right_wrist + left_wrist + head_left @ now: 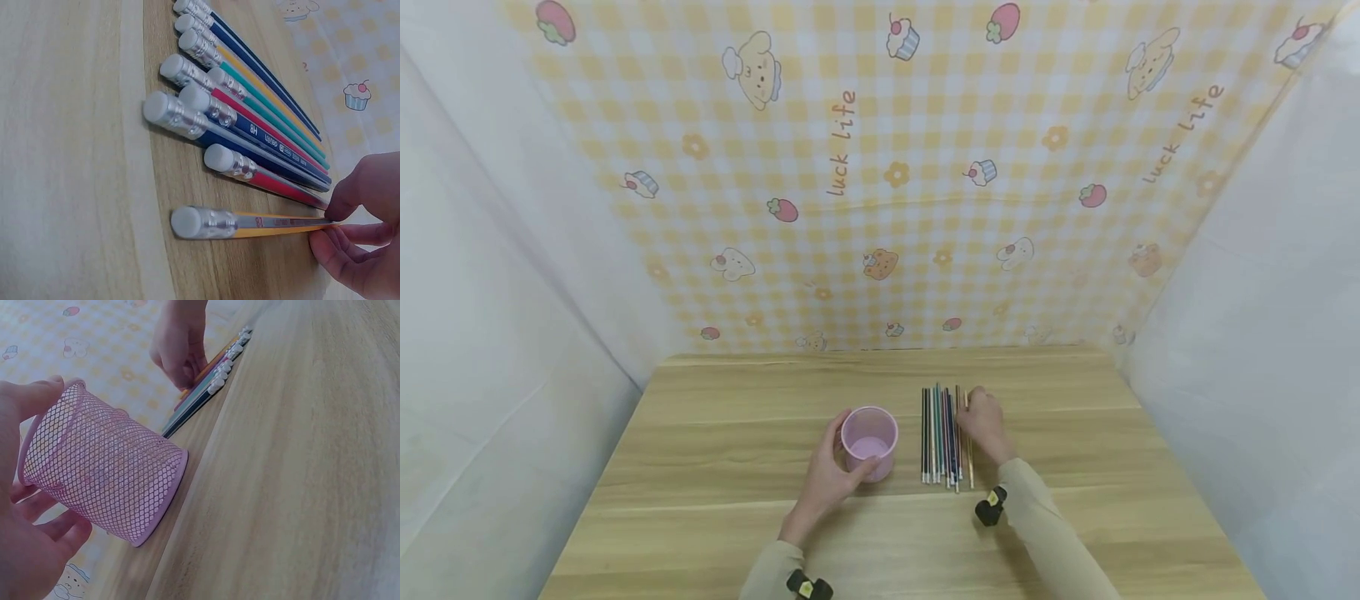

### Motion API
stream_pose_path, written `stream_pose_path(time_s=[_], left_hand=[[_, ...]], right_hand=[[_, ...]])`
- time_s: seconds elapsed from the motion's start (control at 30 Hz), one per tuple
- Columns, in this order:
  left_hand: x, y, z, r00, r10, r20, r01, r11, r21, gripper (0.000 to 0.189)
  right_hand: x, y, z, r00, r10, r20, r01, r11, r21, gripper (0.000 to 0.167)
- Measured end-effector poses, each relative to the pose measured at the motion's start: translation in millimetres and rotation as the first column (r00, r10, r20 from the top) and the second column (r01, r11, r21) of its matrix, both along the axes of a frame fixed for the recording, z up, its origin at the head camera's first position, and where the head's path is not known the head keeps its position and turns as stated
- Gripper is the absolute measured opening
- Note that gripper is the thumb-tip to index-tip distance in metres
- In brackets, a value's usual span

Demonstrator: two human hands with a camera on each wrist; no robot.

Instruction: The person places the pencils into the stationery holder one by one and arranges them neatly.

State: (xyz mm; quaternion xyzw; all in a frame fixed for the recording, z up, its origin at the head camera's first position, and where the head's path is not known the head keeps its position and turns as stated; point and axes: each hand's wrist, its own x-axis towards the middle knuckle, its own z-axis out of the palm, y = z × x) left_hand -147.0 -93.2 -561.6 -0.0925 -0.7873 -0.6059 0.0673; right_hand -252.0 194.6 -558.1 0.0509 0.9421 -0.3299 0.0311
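- Going up at the far left is a plain white wall (490,333).
- Next comes a yellow and white checked cloth (895,117), up behind the table (700,458). It has strawberries, cupcakes, flowers, animals and the words "luck life" on it.
- The table is wood, light brown, with stripes going across.
- A tan sleeve (767,573) comes in from the bottom, with a small black thing (808,586) on it.
- The left hand (823,482) is curved round a pink cup (870,442), thumb at the front and fingers on the other side.
- The pink cup stands up straight on the table. It is made of mesh, and its round bottom shows through the top.
- Right of the cup, near it but not touching, is a row of pencils (938,433) lying side by side. Some are dark blue, and others are green, red and yellow. Their white rubbers point to the person.
- One yellow and grey pencil (269,226) is at the right end of the row, a bit apart.
- The right hand (987,423) pinches that pencil with thumb and fingers, far from its rubber. I cannot tell if it is lifted.
- Last is another white wall (1262,333).
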Motion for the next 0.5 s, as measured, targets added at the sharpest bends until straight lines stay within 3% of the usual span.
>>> stream_pose_path(time_s=[0.5], left_hand=[[-2.0, 2.1, -8.0, 0.999, 0.022, -0.039, -0.021, 0.999, 0.033, 0.090]], right_hand=[[3.3, -3.6, 5.9, 0.996, -0.032, -0.085, 0.021, 0.992, -0.123, 0.039]])
